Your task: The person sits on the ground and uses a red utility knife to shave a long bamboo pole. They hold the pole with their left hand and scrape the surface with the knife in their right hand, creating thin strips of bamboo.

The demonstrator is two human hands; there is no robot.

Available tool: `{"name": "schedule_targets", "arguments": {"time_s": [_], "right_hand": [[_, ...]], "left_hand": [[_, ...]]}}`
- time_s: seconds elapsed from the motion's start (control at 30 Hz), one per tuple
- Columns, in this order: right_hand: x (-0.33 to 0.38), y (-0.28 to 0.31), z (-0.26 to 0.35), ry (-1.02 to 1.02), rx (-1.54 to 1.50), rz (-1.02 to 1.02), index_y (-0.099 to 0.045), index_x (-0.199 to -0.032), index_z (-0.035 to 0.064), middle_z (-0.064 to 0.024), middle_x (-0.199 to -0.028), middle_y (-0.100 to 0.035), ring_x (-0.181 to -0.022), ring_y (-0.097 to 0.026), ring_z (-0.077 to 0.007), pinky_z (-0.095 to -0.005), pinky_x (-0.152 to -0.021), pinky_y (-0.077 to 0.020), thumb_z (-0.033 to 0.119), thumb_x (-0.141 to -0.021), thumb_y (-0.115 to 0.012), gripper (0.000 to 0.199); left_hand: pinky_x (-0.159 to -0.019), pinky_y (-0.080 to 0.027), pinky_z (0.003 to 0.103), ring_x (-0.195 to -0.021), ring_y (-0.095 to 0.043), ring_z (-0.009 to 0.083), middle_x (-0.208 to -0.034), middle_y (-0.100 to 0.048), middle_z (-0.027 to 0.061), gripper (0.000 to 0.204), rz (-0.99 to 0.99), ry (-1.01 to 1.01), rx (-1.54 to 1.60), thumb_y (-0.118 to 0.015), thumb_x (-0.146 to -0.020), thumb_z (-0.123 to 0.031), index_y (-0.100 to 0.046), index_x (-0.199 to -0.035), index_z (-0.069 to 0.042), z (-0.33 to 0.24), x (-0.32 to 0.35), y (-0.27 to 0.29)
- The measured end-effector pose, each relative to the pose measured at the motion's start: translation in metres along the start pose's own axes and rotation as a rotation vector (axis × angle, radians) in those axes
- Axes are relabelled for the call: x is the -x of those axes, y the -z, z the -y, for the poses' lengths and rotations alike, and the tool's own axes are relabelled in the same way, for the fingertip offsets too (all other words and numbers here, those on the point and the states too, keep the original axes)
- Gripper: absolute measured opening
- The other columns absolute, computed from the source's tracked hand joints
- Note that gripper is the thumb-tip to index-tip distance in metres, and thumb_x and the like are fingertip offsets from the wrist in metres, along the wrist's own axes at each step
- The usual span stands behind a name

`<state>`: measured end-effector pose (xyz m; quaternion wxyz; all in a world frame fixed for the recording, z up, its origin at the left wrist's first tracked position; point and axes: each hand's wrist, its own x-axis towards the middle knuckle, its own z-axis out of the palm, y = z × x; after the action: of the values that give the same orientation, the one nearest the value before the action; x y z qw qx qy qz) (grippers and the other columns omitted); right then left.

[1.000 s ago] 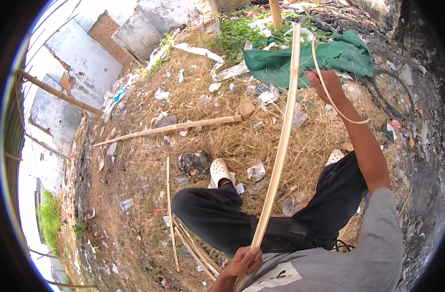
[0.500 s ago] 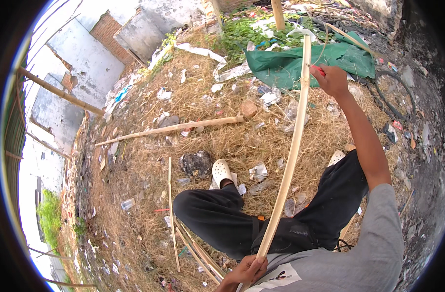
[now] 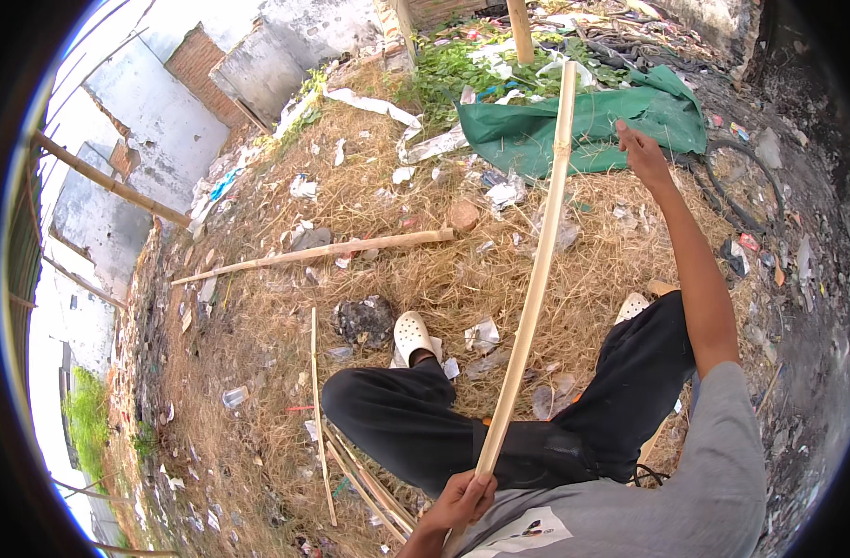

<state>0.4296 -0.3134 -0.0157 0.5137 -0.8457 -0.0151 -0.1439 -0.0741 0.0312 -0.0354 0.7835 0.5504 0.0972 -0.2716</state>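
A long split bamboo strip (image 3: 535, 279) slants from my lap up and away, its pale inner face showing. Near its lower end, my left hand (image 3: 464, 500) is wrapped round it, close to my waist. My right hand (image 3: 643, 156) is held out to the right of the strip's far end, apart from it. Its fingers are curled, and a small red thing (image 3: 620, 124) shows at the fingertips; the rest is hidden in the grip, so its kind cannot be made out.
Several thin bamboo strips (image 3: 374, 488) lie by my left knee. A bamboo pole (image 3: 322, 249) lies on dry grass, near a dark rock (image 3: 364, 321). A green tarp (image 3: 583, 130) spreads at the back beside an upright post (image 3: 520, 33). Litter is scattered around.
My right hand has moved off the strip to its right, the red thing with it. My left hand still grips the lower end. The whole view has shifted slightly.
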Motion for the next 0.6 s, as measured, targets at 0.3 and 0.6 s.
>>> {"name": "schedule_targets", "arguments": {"time_s": [0.3,0.6], "right_hand": [[0.062,-0.035,0.091,0.255,0.108,0.271,-0.056,-0.067,0.0059,-0.0014,-0.053,-0.04,-0.049,-0.043,-0.0165,-0.0326,-0.049,-0.0336,0.069,-0.088,-0.052,0.066],[0.196,-0.079,0.156,0.777,0.411,0.584,-0.058,-0.056,0.0101,-0.0091,-0.045,-0.049,-0.042,-0.053,-0.0294,-0.0403,-0.043,-0.04,0.077,-0.076,-0.057,0.07]], "left_hand": [[-0.039,-0.033,0.02,-0.041,-0.038,0.0036,-0.053,-0.043,-0.0032,0.038,-0.239,-0.084,-0.199,-0.035,-0.107,-0.033,-0.054,-0.092,-0.003,-0.026,-0.024,-0.006],[-0.04,-0.035,0.02,-0.04,-0.039,0.0049,-0.054,-0.045,-0.0012,0.053,-0.345,-0.263,-0.164,-0.027,-0.107,-0.037,-0.052,-0.13,0.004,-0.071,-0.063,-0.012]]}}
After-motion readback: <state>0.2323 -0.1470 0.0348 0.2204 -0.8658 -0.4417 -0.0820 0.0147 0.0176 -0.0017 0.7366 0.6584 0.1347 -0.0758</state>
